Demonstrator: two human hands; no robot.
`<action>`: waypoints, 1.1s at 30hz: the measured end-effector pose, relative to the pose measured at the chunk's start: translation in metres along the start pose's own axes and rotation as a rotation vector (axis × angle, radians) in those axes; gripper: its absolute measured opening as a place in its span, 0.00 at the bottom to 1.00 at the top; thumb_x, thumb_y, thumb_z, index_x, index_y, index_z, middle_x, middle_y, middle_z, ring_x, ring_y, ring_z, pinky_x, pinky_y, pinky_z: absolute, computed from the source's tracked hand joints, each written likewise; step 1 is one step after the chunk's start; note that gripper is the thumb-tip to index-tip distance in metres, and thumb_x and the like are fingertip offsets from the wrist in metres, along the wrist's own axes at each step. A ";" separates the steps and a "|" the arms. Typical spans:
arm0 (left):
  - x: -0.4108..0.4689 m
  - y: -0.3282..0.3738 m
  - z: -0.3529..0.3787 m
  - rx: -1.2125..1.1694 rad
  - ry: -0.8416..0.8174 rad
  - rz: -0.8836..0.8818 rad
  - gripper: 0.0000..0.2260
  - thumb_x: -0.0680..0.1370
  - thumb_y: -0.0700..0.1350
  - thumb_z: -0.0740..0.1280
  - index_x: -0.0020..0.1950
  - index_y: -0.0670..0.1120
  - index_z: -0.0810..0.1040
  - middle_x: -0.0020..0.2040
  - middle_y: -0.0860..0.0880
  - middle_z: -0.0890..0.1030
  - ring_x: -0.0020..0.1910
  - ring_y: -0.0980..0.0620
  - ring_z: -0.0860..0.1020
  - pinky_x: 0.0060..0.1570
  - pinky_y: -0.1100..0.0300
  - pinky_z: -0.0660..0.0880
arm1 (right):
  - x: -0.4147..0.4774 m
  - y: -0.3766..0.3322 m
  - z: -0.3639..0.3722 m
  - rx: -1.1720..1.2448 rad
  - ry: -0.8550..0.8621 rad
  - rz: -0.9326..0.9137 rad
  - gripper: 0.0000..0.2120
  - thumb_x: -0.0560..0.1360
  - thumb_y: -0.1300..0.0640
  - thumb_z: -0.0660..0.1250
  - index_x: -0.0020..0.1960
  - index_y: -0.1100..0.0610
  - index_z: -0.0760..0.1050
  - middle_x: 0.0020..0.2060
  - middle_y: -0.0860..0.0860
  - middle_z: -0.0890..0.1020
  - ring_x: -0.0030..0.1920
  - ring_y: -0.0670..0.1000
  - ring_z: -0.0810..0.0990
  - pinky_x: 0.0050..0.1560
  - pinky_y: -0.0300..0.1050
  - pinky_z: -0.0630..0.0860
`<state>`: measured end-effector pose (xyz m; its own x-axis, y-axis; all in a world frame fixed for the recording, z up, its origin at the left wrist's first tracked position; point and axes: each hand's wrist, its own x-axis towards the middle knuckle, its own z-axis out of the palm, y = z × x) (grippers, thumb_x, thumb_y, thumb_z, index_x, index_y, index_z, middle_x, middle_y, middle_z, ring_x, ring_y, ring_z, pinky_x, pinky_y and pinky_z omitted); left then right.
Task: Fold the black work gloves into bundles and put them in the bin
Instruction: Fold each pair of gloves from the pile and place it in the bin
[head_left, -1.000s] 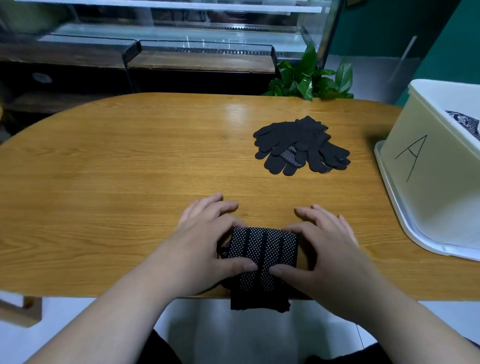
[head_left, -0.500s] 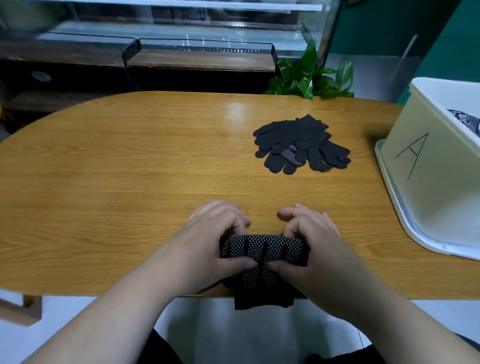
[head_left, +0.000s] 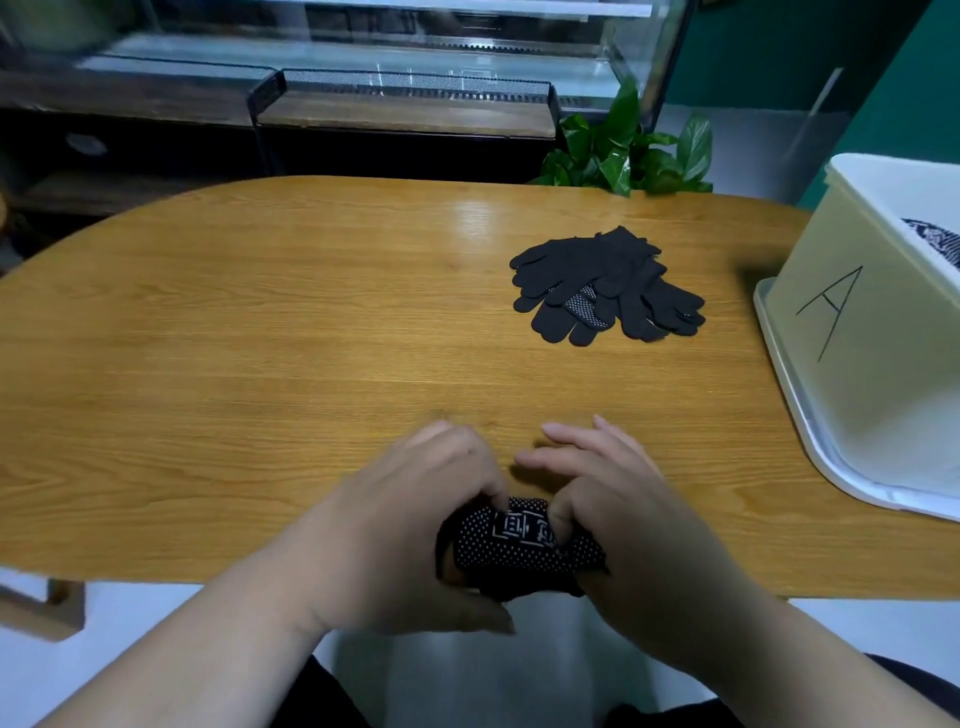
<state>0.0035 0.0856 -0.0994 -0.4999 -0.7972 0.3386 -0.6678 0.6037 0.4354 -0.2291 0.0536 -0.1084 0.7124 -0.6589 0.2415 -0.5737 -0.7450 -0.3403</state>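
Looks like a shop or café interior, not a home: along the far side runs a long glass display case (head_left: 415, 49) w/ a clear shelf inside, and in front of it a low dark-wood stand (head_left: 405, 111) w/ a black wire-mesh rim. The near part is a big oval wood-grain table (head_left: 260, 338), w/ a leafy green plant (head_left: 623, 156) just beyond its far edge, a teal wall (head_left: 904, 93) at far right & pale floor (head_left: 753, 135). A white plastic bin (head_left: 883, 405) hand-marked "A" at the table's right end, plus loose black gloves (head_left: 597, 275) near it, point to stock-sorting work.
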 end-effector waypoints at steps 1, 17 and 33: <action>-0.001 0.001 0.001 0.045 -0.003 0.005 0.28 0.61 0.66 0.77 0.53 0.57 0.71 0.52 0.59 0.71 0.53 0.55 0.73 0.51 0.54 0.74 | 0.000 0.000 0.000 0.013 0.011 -0.003 0.23 0.66 0.60 0.73 0.42 0.41 0.61 0.67 0.39 0.74 0.76 0.42 0.60 0.79 0.45 0.46; 0.001 -0.019 0.010 0.111 0.127 0.014 0.08 0.73 0.52 0.70 0.52 0.57 0.79 0.56 0.57 0.80 0.54 0.54 0.78 0.53 0.51 0.73 | -0.002 0.001 -0.001 0.206 0.141 -0.017 0.12 0.68 0.57 0.64 0.48 0.44 0.68 0.65 0.40 0.73 0.74 0.48 0.66 0.67 0.55 0.71; -0.001 -0.019 0.004 0.041 0.122 -0.066 0.10 0.74 0.51 0.69 0.53 0.52 0.83 0.63 0.55 0.78 0.67 0.53 0.74 0.62 0.47 0.72 | -0.014 0.005 -0.007 -0.114 0.236 -0.086 0.06 0.75 0.50 0.68 0.45 0.49 0.84 0.42 0.43 0.79 0.46 0.51 0.77 0.51 0.52 0.70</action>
<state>0.0145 0.0747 -0.1117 -0.3851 -0.8267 0.4101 -0.7200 0.5471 0.4269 -0.2446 0.0579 -0.1071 0.6546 -0.5883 0.4748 -0.5663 -0.7976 -0.2076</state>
